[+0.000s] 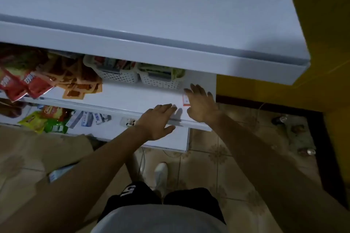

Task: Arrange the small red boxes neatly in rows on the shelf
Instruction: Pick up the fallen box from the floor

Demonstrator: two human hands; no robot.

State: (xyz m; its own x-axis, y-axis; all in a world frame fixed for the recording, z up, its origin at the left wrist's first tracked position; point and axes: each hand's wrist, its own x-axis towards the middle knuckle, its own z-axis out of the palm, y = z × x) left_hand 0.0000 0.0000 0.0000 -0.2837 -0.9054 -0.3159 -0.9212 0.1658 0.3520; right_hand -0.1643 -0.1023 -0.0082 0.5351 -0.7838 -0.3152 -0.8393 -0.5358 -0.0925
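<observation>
Fingers straight and empty, left hand lies over the shelf edge, right hand near its right end.

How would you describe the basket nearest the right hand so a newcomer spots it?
On the middle white shelf, under the wide top board, two white perforated baskets stand side by side at the back. It is the right basket, just beyond the right hand. Unlike the left basket, it holds green packets.

Small shop: white retail shelf stocked with packaged snacks, perforated white baskets of goods, tiled floor.
</observation>
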